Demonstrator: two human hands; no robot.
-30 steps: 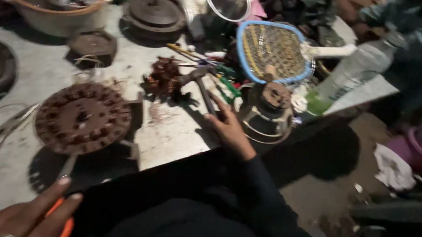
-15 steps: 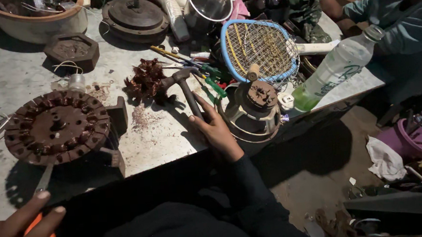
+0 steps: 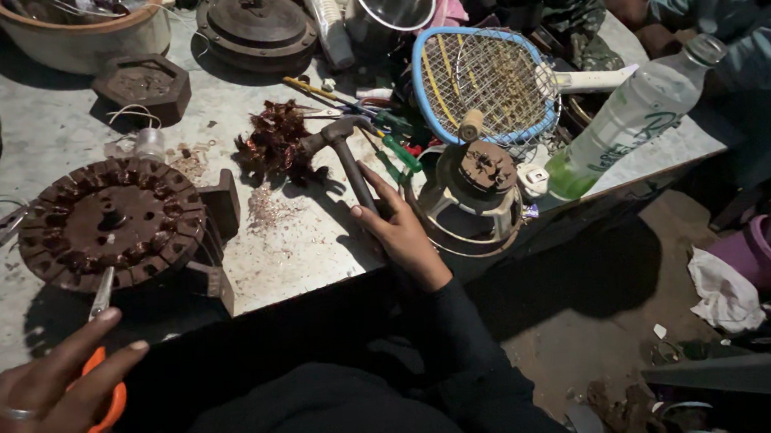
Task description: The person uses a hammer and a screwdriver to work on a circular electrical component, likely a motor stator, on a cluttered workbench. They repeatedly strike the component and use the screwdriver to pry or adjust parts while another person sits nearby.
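While our right hand (image 3: 402,233) grips the hammer (image 3: 346,156) by its handle at the table's (image 3: 54,131) near edge, its head lies beside the copper scraps (image 3: 274,143). Our left hand (image 3: 33,408) holds orange-handled pliers (image 3: 102,372), their tip touching the stator (image 3: 113,224) near that same edge.

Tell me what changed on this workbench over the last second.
The left hand slid left along the near table edge, holding the orange-handled scissors throughout. The right hand stayed closed on the hammer handle. The round motor stator and mesh racket stayed put.
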